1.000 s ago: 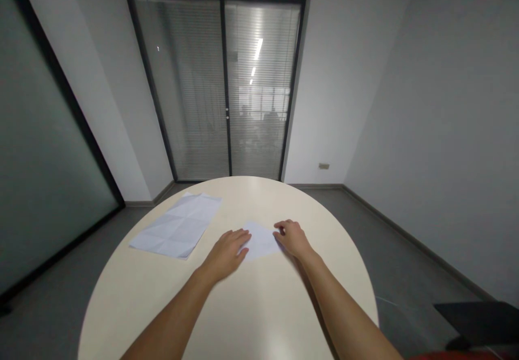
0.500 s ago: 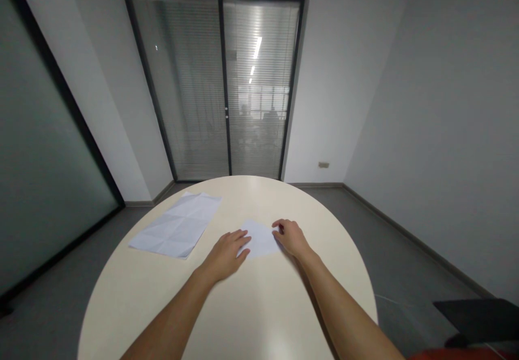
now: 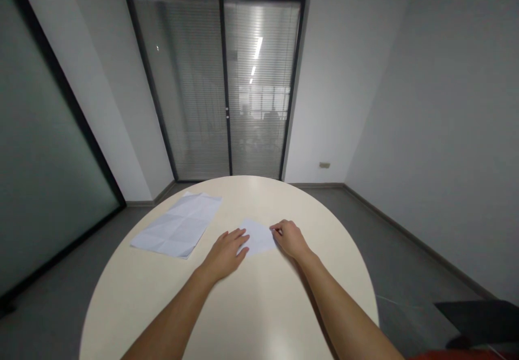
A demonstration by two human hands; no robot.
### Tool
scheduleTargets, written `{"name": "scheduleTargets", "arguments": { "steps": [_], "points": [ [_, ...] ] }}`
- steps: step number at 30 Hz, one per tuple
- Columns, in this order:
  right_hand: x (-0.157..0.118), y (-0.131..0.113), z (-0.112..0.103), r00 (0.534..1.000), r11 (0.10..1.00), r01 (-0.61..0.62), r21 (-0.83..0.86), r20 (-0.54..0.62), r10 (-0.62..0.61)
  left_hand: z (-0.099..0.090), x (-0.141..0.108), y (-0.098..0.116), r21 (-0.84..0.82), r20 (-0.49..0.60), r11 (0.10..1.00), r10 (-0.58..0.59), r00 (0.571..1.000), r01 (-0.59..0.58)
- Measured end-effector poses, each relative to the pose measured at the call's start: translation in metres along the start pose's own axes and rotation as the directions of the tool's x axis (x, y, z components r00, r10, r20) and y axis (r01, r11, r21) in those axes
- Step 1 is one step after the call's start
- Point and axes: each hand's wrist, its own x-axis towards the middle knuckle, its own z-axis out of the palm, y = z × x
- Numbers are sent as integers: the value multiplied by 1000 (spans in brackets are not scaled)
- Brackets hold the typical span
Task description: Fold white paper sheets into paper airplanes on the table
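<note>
A small sheet of white paper (image 3: 259, 237) lies on the round cream table (image 3: 243, 306) between my hands. My left hand (image 3: 227, 251) rests with its fingers apart on the paper's left side. At the paper's right edge, my right hand (image 3: 288, 238) has thumb and forefinger pinched together on the sheet. Part of each side of the paper is hidden beneath my fingers.
Larger creased white sheets (image 3: 178, 225) lie on the table's left side. Beyond the table stands a glass door (image 3: 227, 90) with blinds in a dark frame. A black chair part (image 3: 478, 319) is at the lower right.
My right thumb and forefinger have closed together at the paper's right edge and shifted slightly left. My left hand has barely moved.
</note>
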Motion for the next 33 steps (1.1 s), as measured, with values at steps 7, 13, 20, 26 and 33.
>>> {"name": "scheduleTargets", "arguments": {
  "steps": [7, 13, 20, 26, 33],
  "points": [
    [-4, -5, -4, 1000, 1000, 17, -20, 20, -17, -3, -1, 3, 1, 2, 1000, -22, 1000, 22],
    [-5, -9, -4, 998, 996, 67, -52, 13, -67, -5, 0, 5, 27, 8, 999, -41, 999, 41],
    [-8, -10, -2, 985, 985, 171, -38, 31, -170, -6, 0, 7, 55, -7, 996, -71, 997, 71],
    [-9, -15, -4, 983, 978, 181, -98, 54, -177, -7, -1, 9, 62, -5, 995, -75, 997, 75],
    [-9, -20, -8, 989, 977, 149, -155, 44, -144, -7, -1, 9, 70, -5, 994, -78, 997, 78]
  ]
}}
